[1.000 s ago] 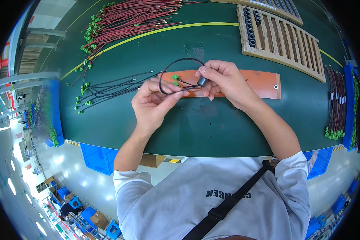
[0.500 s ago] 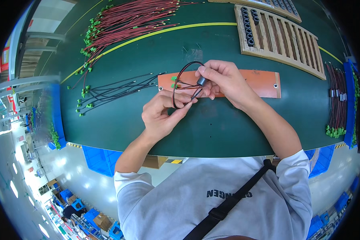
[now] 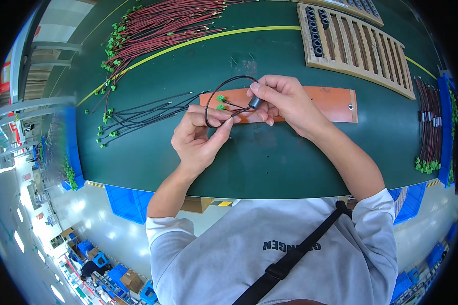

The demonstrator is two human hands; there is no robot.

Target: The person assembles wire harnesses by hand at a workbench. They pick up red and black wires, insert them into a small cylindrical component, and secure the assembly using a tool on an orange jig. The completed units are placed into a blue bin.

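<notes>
Between thumb and fingers of my right hand [image 3: 281, 99] is a black ferrite ring [image 3: 255, 102], a short cylinder with thin wires running through it. My left hand [image 3: 201, 132] pinches the dark cable [image 3: 220, 86], which arches in a loop over to the ring. Two green connectors [image 3: 221, 102] on short wire ends show between the hands. Under them lies an orange-brown strip [image 3: 328, 104] with metal eyelets. Left of the strip, several black cables [image 3: 147, 114] with green connectors rest on the green tabletop [image 3: 269, 168].
A large bundle of red-black wires [image 3: 163, 28] spreads at the far left. At the far right stands a slotted wooden rack [image 3: 359, 51] with several black rings in its left slots. Bundled cables [image 3: 430, 124] lie at the right edge beside a blue bin [image 3: 445, 132].
My left hand has moved left and slightly up with the cable, and the loop has widened. My right hand stays nearly in place with the ring.
</notes>
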